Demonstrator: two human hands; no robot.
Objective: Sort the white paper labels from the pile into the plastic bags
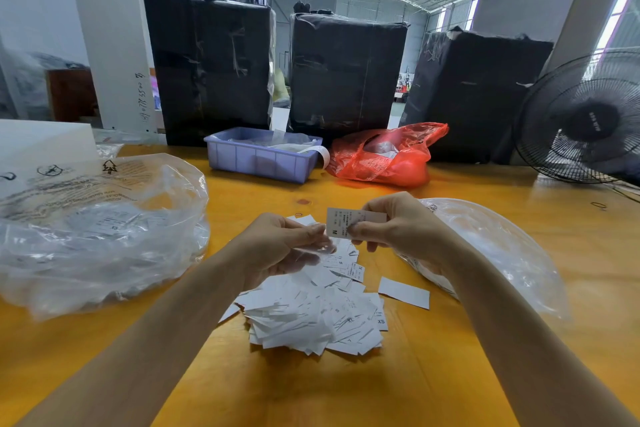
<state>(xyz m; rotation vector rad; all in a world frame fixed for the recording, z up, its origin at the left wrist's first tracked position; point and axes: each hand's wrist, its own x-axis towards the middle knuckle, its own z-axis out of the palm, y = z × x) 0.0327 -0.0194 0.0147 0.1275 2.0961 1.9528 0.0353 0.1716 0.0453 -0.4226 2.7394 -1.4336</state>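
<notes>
Above the pile [311, 315] of white labels, mid-counter [346, 392]: one label [341, 222] lifted clear and turned print-up, an "M" legible at its lower corner. Held that way, presumably, to read the size before choosing a bag. Pinched by the right hand [394, 229], thumb on the face and fingers [372, 244] curled behind the right half. Left hand [287, 246] just beside it, fingers loosely curled, tips at or near the label's left edge; actual contact hard to tell, and whether anything sits in that palm, unclear.

Clear bags flanking the pile on either side, within easy reach of each hand: a big crumpled left bag [100, 229] with labels already inside, one reading "XS"; a flatter right bag [498, 253] partly under the right forearm. Likely one size per bag, hence the split.

Pile spread loose and unsquared, sizes S, XL, XS showing among face-down slips; a single stray label [403, 292] lying apart toward the right bag. Plenty left to sort, by the look of it.

Farther back: a blue tray [259, 158], a red bag [384, 156], three black-wrapped bales, a fan [585, 121] at the right edge.
</notes>
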